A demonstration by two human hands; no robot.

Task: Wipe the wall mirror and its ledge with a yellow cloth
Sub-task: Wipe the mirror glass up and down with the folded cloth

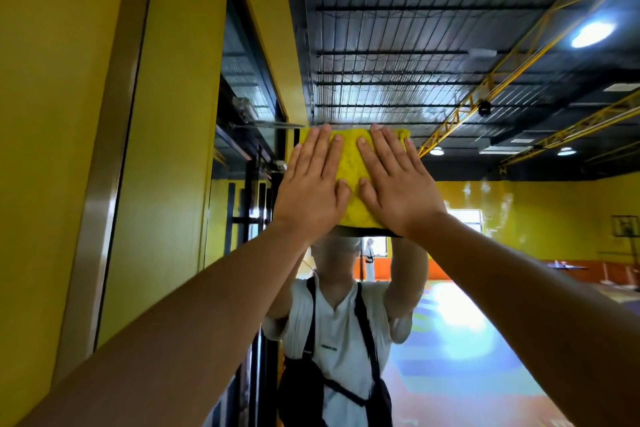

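We press the cloth (349, 163) to the mirror (450, 62).
Head view: our left hand (310, 184) and right hand (394, 184) lie flat side by side on the cloth, fingers straight, gripping nothing; it sits high on the glass, near the yellow wall (52, 114).

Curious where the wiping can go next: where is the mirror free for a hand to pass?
Open glass of the wall mirror lies right of the right hand, above the yellow textured cloth and below it. Crowded only where the left hand and right press it.
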